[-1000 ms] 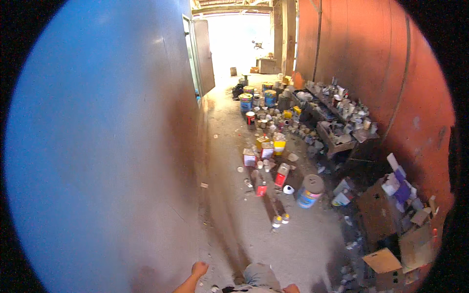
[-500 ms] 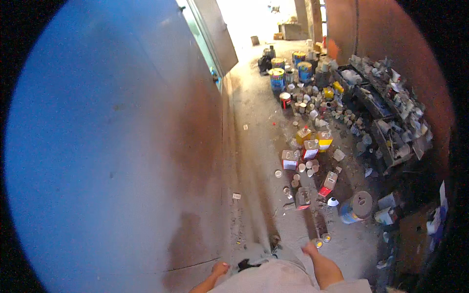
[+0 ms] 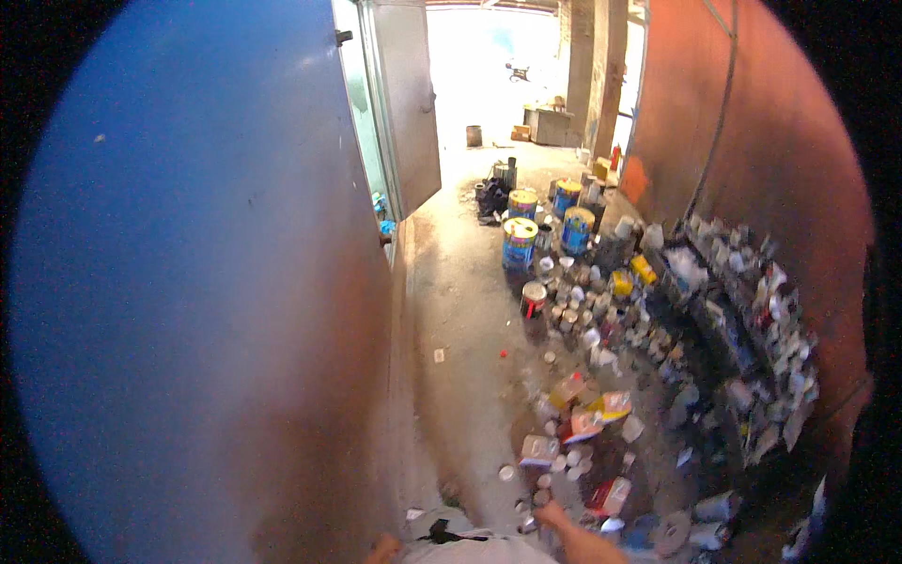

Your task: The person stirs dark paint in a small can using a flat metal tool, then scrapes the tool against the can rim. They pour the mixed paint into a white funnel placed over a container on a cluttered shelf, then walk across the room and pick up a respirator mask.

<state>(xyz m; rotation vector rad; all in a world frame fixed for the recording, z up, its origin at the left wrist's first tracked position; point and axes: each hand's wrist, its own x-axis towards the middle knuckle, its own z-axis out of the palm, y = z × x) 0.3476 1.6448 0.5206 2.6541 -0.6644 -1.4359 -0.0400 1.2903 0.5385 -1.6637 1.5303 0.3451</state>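
My left hand (image 3: 385, 545) hangs low at the bottom edge, beside the blue wall (image 3: 188, 282); only part of it shows and its fingers are blurred. My right hand (image 3: 552, 515) is in front of my body, low over the littered floor. Its fingers are smeared by motion, and nothing can be made out in them. In the picture it overlaps a small grey cup (image 3: 542, 496), though contact cannot be told. Around it on the floor are a rectangular tin (image 3: 539, 450), a red-sided tin (image 3: 611, 495) and several small round lids or cups (image 3: 573, 462).
Blue and yellow paint buckets (image 3: 520, 242) stand further ahead, with a black bag (image 3: 492, 199) behind. Heaped cups and cans (image 3: 742, 310) line the right wall. A grey metal door (image 3: 406, 108) hangs open on the left. A bare floor strip (image 3: 451, 291) runs toward the bright opening.
My view has tilted up, showing more of the bright opening. The floor items sit lower and larger in view. Both hands appear lower and further left in the picture.
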